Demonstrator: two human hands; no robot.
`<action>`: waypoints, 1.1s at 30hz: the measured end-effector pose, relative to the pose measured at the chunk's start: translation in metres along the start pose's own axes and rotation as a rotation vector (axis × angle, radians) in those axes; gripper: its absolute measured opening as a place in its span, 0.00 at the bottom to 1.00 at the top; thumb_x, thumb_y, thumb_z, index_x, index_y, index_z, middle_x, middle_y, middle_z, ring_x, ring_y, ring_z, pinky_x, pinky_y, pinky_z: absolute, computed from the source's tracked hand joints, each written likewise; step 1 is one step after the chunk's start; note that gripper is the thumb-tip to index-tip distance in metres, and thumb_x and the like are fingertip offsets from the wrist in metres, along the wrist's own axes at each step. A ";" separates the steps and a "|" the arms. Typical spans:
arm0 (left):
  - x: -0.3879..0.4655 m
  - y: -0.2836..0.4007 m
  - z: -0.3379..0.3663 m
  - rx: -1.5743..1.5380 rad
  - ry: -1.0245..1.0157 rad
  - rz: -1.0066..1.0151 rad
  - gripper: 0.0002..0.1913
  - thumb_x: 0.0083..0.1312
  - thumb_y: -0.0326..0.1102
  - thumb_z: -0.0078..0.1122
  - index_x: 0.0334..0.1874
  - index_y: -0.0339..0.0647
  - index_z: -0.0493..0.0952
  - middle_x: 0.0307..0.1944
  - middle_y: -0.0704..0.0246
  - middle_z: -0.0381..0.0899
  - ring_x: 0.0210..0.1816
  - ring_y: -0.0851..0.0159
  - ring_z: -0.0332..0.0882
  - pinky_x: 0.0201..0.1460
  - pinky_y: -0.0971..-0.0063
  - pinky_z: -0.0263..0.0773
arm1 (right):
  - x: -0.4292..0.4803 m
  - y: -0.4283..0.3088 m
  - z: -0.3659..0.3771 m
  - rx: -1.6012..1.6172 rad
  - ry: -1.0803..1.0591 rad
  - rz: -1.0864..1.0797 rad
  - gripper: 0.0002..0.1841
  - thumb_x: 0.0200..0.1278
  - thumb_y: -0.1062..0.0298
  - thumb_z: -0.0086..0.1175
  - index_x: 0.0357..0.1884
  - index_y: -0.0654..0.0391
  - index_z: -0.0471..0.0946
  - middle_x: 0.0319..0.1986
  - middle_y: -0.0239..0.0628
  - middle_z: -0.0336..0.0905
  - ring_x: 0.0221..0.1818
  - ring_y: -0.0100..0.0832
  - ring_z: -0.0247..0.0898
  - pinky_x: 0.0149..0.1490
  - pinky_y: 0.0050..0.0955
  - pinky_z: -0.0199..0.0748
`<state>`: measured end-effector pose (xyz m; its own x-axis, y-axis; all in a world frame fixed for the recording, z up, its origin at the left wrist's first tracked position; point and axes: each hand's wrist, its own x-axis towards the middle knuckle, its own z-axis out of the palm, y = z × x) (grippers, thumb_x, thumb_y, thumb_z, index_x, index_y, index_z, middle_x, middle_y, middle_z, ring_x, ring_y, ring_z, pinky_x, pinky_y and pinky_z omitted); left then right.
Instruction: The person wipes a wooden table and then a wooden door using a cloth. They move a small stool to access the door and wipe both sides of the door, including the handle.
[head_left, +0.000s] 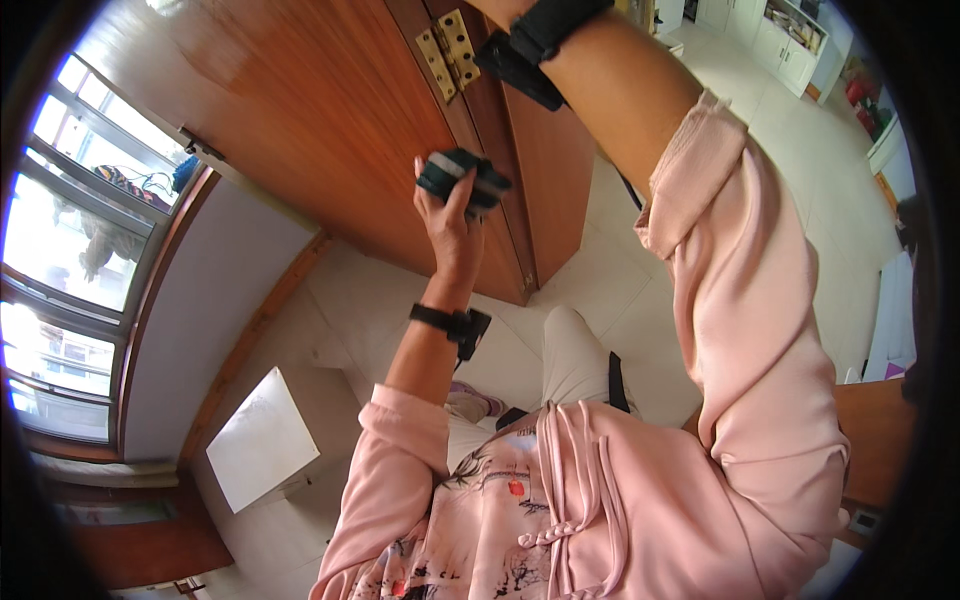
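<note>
My left hand (450, 217) holds a folded dark green and grey striped cloth (463, 180) in front of a reddish-brown wooden door (337, 120), near its hinged edge. Whether the cloth touches the wood, I cannot tell. Above the cloth, a brass hinge (448, 56) joins the door to the wooden frame (551, 172). My right arm reaches up past the hinge, and most of the right hand lies beyond the top edge of the picture; only a part by the wrist (499, 9) shows, so its fingers are hidden. Both wrists wear black straps with small devices.
A metal door bolt (201, 144) sits at the door's far edge. Windows (75, 240) line the wall at left. Below them stands a white box-like stool or cabinet (262, 442) on the tiled floor. White cabinets (784, 45) are at the upper right, and brown wooden furniture (874, 435) is at the right.
</note>
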<state>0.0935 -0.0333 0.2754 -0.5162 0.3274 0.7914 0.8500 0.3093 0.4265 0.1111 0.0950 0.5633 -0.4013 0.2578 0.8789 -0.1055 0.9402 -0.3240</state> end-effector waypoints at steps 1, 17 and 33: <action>-0.003 0.000 -0.003 -0.029 -0.026 -0.002 0.28 0.49 0.12 0.63 0.48 0.56 0.80 0.68 0.53 0.56 0.66 0.42 0.56 0.66 0.61 0.59 | 0.002 -0.001 -0.003 -0.040 -0.025 0.047 0.50 0.49 0.40 0.62 0.72 0.46 0.50 0.72 0.52 0.35 0.72 0.64 0.31 0.65 0.70 0.47; -0.005 0.019 -0.003 0.025 -0.068 0.031 0.30 0.43 0.12 0.62 0.49 0.53 0.80 0.66 0.54 0.61 0.62 0.47 0.62 0.64 0.67 0.62 | 0.006 -0.003 -0.007 0.045 -0.150 0.039 0.50 0.52 0.42 0.61 0.73 0.46 0.48 0.73 0.50 0.25 0.72 0.66 0.25 0.67 0.66 0.44; 0.083 0.069 -0.113 -1.485 -0.370 -0.499 0.23 0.71 0.39 0.47 0.66 0.41 0.60 0.55 0.66 0.69 0.58 0.63 0.69 0.59 0.69 0.67 | -0.170 0.012 0.017 0.589 -0.174 -0.142 0.37 0.41 0.71 0.66 0.60 0.48 0.68 0.60 0.49 0.62 0.60 0.53 0.63 0.62 0.42 0.66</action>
<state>0.1215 -0.0861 0.4202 -0.5677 0.7193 0.4003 -0.1708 -0.5787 0.7975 0.1627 0.0585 0.4037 -0.4835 0.0528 0.8738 -0.6324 0.6690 -0.3904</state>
